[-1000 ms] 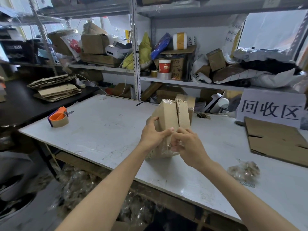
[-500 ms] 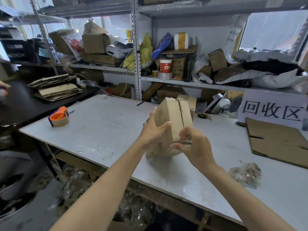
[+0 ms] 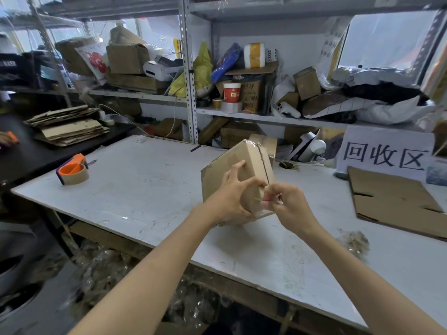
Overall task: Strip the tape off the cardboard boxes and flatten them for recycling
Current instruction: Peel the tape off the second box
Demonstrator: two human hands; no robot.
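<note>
At the right edge of the counter [image 3: 135, 197] lies a flattened cardboard sheet [image 3: 396, 201]; over its middle the cardboard box [image 3: 244, 160] is held tilted by the left hand [image 3: 232, 199], fingers spread across its face. The fingers of the right hand [image 3: 290, 209] pinch a clear tape strip [image 3: 275, 201] at the box's near corner.

Brown cardboard box [image 3: 232, 163] w/ clear tape, white table [image 3: 145, 189], orange tape dispenser [image 3: 72, 171], red cup [image 3: 231, 92]

Left hand [image 3: 231, 198] grips cardboard box [image 3: 244, 158]; right hand [image 3: 290, 206] pinches tape [image 3: 277, 201].
</note>
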